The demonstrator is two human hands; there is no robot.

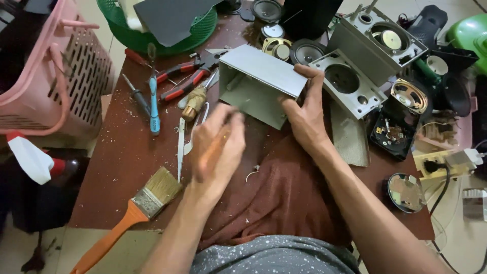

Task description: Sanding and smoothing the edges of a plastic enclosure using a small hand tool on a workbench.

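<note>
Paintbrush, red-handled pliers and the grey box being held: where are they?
Paintbrush (152,195): head view, on the metal band below the bristles.
Red-handled pliers (178,83): head view, on one handle.
Grey box (261,70): head view, on the top panel.

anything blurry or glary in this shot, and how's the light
Head view: the left hand is smeared by motion blur, an orange streak across it; the right hand gripping the grey box is sharp. Light is soft and even, shadows faint. Mild glare on the round mirror. Edges bow slightly from the wide lens.
</note>
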